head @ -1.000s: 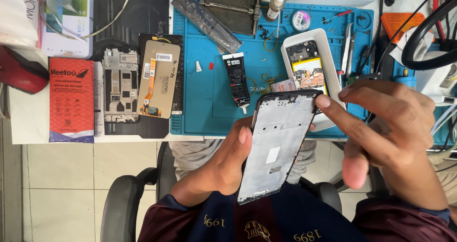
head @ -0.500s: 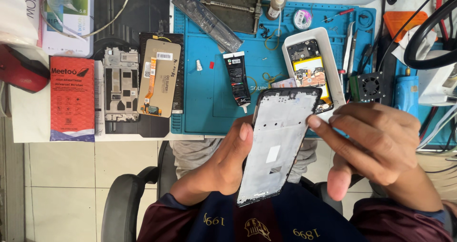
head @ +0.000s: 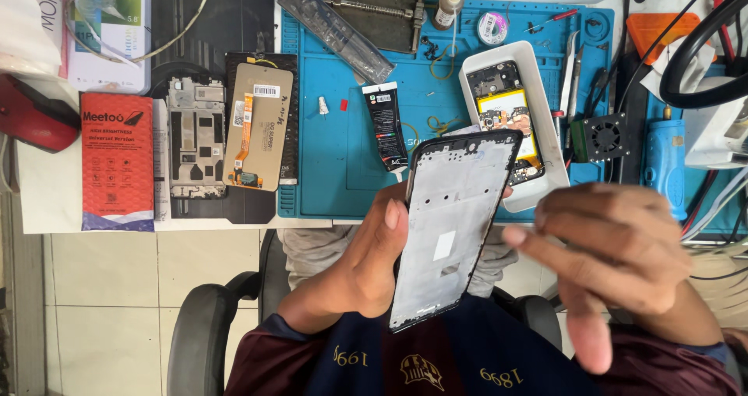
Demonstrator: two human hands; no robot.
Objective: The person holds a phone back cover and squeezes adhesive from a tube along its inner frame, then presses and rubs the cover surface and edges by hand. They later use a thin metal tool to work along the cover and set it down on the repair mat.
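Your left hand [head: 366,263] grips the phone frame [head: 452,224] by its long edge: the thumb lies pressed flat along the near side, while the other fingers curl behind it, out of view. Your right hand [head: 615,263] hangs just beside the frame, not touching it, fingers loosely spread and slightly blurred, holding nothing.

The frame stands tilted in the air over your lap, between the chair [head: 210,326] and the table edge, its top corner overlapping the white tray [head: 545,84].

Judge it light and thin: a pale metal plate with a black plastic rim, cut-outs and a small white sticker in the middle. It looks stiff along its length but likely to flex or bend if twisted, and the rim is smooth, so it may slip. Hold it by the two long edges, not by the flat middle.

In the tray lies a phone body [head: 510,115] with its yellow-labelled battery showing. On the blue mat [head: 335,154], which looks rubbery with moulded pockets, lie a black glue tube [head: 386,127], a small screw-like part [head: 322,105] and tweezers [head: 573,68]. Left of the mat sit a display panel [head: 257,127] with an orange ribbon cable, a second bare frame [head: 196,139], grey and full of recesses, and a red box [head: 117,162].
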